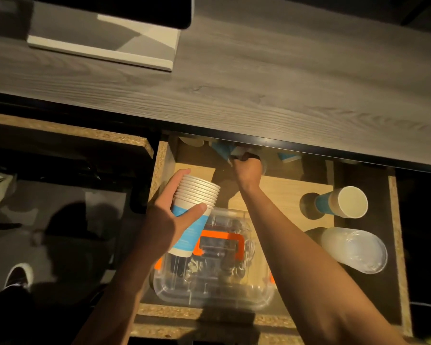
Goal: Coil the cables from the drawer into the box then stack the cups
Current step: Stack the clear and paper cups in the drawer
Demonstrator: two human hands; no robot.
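Two bare forearms reach from the bottom of the view into an open drawer (397,235) below a grey wood-grain surface (259,70). Held tilted above the drawer's left side, the left hand (169,217) wraps thumb and fingers (197,209) around a nested stack of paper cups (193,210), white with a blue band, rims pointing up and to the right. Far back in the drawer, the right hand (248,170) is curled at a blue paper cup (222,150) lying under the surface's edge; shadow hides whether it has a firm hold. More cups are loose: one lying on its side (343,202) at the right, one pale rim (192,141) and another blue one (288,158) at the back. A frosted plastic tumbler (356,250) lies near the right wall. Under the arms sits a clear lidded box (209,292) with an orange handle, dark contents inside, probably the coiled cables, though that is hard to tell. Paper cups like these are likely very light and thin-walled, so they would crush under a hard squeeze; a gentle grip around the middle of the body or just below the rolled rim looks safest. The nested stack should feel stiffer, but could slide apart if tipped.
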